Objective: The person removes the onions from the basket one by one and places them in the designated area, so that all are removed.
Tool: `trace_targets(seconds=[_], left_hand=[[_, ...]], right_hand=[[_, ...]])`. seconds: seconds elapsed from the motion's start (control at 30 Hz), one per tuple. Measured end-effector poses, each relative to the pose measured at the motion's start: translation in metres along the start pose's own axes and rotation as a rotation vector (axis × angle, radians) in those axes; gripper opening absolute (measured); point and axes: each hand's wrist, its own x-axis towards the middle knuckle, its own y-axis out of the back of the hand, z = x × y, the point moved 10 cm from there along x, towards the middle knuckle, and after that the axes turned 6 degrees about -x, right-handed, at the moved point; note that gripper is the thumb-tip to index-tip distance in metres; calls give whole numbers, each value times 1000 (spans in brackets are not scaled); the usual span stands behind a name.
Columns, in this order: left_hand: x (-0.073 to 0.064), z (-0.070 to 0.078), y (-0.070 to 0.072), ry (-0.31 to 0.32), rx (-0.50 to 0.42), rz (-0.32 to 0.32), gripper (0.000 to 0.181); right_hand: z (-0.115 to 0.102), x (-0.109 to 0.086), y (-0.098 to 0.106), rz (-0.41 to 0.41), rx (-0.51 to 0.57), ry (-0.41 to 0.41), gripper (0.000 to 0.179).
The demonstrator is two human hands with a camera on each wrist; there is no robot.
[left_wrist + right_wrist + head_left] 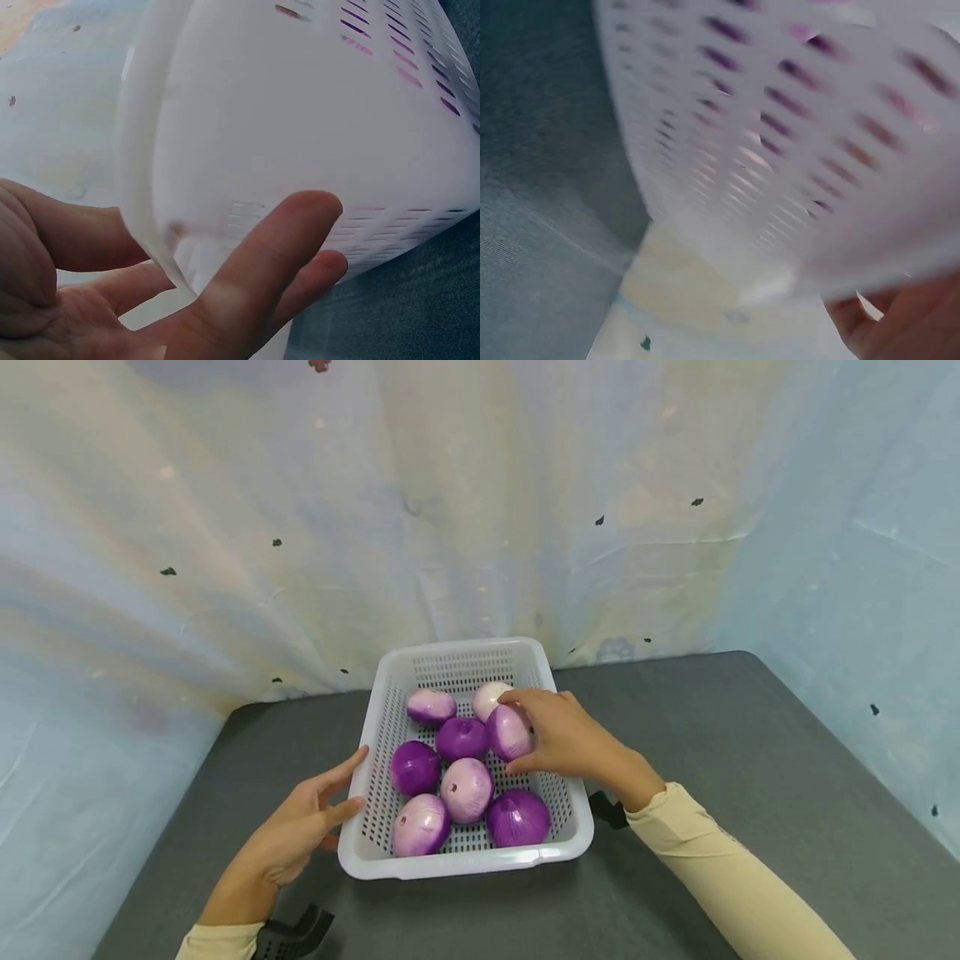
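Observation:
A white plastic basket (465, 864) with slotted walls holds several purple and pale red onions (518, 817). My right hand (562, 735) reaches over its right side and grips a half-pale, half-purple onion (510, 732) between thumb and fingers. That onion is inside the basket, overlapping a paler onion (491, 698) behind it. At the left rim, my left hand (300, 827) holds the basket. In the left wrist view, its fingers (277, 240) lie along the outer wall below the rim. The right wrist view shows mostly the basket's slotted side (727, 150), with part of the right hand (907, 322) beyond the rim.
The basket stands on a dark grey table (675, 727), near its back edge. A pale patterned curtain (480, 510) hangs behind the table, and light blue sheeting (862, 568) closes off the right side. Black wrist straps (292, 935) show at both wrists.

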Motion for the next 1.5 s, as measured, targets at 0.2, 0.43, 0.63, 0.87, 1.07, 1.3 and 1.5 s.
trace_targets(seconds=[0.2,0.43,0.63,0.87,1.07,1.3,1.5], left_hand=[[1,2,0,-5,4,-16,75],[-1,1,1,7,0,-4,76],[0,-1,1,4,-11,-3,76],[1,-2,4,6,-14,2,76],[1,-1,4,10,-9,1,76],[1,1,5,3,-1,-10,76],[2,-1,5,6,-14,-8,76]], right_hand=[[14,-31,26,43,173,-81,95],[26,-53,36,93,228,-96,90],[41,-60,34,76,261,-121,87],[48,-60,32,35,267,-122,88],[53,-61,31,9,208,-131,87],[55,-61,37,25,199,-121,84],[60,-63,42,45,199,-142,87]])
